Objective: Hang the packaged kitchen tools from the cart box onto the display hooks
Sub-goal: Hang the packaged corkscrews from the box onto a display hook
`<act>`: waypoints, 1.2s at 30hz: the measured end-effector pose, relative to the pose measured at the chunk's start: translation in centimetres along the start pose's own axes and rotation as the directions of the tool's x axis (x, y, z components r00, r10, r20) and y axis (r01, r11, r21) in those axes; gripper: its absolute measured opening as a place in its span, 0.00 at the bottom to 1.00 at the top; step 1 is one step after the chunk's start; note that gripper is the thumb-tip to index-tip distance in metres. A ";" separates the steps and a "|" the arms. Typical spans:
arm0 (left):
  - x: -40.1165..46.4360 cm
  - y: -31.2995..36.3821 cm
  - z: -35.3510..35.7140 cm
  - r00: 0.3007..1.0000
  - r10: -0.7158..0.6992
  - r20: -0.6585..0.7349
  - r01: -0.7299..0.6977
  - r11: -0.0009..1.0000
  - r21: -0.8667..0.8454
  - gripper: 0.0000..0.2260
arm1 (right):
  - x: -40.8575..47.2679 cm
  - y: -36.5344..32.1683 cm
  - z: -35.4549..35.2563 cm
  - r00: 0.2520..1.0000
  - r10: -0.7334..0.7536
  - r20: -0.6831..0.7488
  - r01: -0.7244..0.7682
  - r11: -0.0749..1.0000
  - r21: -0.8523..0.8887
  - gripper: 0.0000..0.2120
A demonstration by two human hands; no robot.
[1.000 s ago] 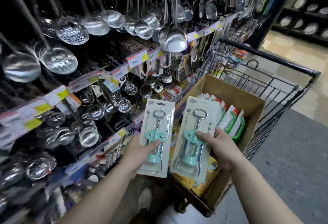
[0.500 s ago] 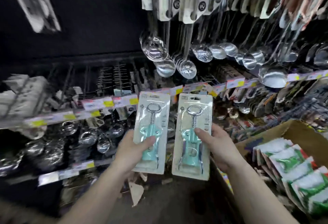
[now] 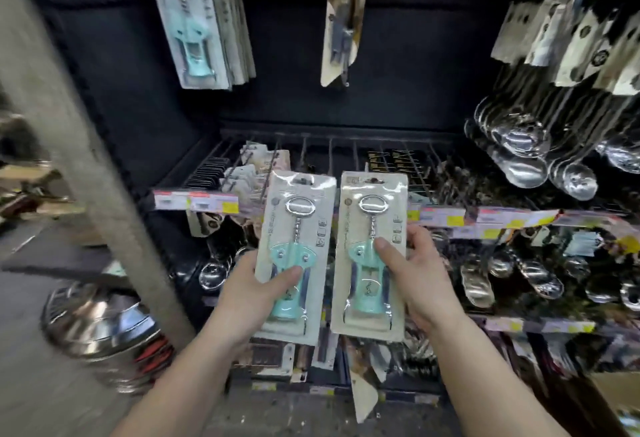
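Head view, and 2 carded corkscrews are up in front of the display. The left hand grips the left corkscrew pack from its left edge, thumb pressed across the mint-green body. The right hand clasps the right corkscrew pack from its right edge, thumb lying on the blister near the top of the green body. Both packs stand upright, side by side, edges almost touching, metal ring handles at the top.

Up high on the left, a row of matching corkscrew packs hangs on the dark back panel, tilted, stacked one behind another. To its right a single carded tool hangs alone; it is too blurred to say what kind. Behind the held packs runs a shelf rail with price labels, red and yellow. On the far right, shiny ladles hang in a dense cluster. A grey pillar slants down the left side, with a stack of steel bowls low beside it.
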State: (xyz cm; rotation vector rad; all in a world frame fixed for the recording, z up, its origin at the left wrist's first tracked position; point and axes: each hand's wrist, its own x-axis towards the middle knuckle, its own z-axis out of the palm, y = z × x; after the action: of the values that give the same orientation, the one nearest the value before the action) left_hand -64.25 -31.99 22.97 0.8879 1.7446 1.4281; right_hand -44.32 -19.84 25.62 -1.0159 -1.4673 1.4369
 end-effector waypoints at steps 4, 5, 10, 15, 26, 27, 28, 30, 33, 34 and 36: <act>-0.6 0.6 -5.0 0.997 0.028 -0.076 -0.030 0.999 -0.026 0.10 | -0.4 -1.0 5.4 0.997 -0.028 0.067 0.027 0.999 0.019 0.15; -0.7 0.9 -5.9 0.995 0.034 -0.093 -0.037 0.999 -0.033 0.11 | -0.4 -1.4 6.4 0.996 -0.030 0.084 0.028 0.999 0.023 0.16; -0.2 1.7 -9.4 0.989 0.053 -0.139 -0.060 0.997 -0.048 0.16 | 0.2 -3.0 10.2 0.991 -0.027 0.131 0.017 0.997 0.077 0.19; 0.8 2.0 -11.0 0.977 0.039 -0.211 -0.056 0.996 -0.072 0.11 | 1.6 -4.0 12.4 0.984 -0.062 0.166 0.050 0.996 0.076 0.16; 4.2 4.5 -12.4 0.956 0.062 -0.288 -0.093 0.991 -0.096 0.24 | 7.0 -6.1 15.8 0.956 -0.063 0.288 0.024 0.990 0.136 0.17; 4.8 4.6 -12.3 0.955 0.068 -0.288 -0.102 0.989 -0.105 0.22 | 7.6 -6.3 15.8 0.954 -0.066 0.291 0.028 0.990 0.135 0.18; 5.3 4.8 -12.3 0.954 0.066 -0.293 -0.106 0.987 -0.120 0.19 | 8.2 -6.5 15.8 0.954 -0.069 0.293 0.030 0.990 0.137 0.18; 6.3 5.1 -12.1 0.952 0.068 -0.300 -0.113 0.984 -0.135 0.17 | 9.4 -7.0 15.8 0.948 -0.074 0.309 0.032 0.990 0.138 0.17; 7.4 5.8 -11.8 0.953 0.073 -0.293 -0.118 0.983 -0.139 0.15 | 11.1 -7.6 16.1 0.938 -0.080 0.336 0.037 0.990 0.133 0.17; 7.7 6.0 -11.7 0.952 0.076 -0.298 -0.124 0.981 -0.146 0.15 | 11.6 -7.7 16.2 0.936 -0.084 0.341 0.041 0.990 0.131 0.17; 8.4 6.2 -11.6 0.943 0.075 -0.324 -0.137 0.975 -0.173 0.17 | 12.4 -8.0 16.5 0.930 -0.095 0.354 0.050 0.990 0.134 0.18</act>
State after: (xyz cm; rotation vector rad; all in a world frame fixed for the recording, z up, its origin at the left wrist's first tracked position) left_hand -78.00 -29.75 29.95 0.6859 1.7653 1.8615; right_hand -64.02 -13.78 33.72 -0.6354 -1.6305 1.7005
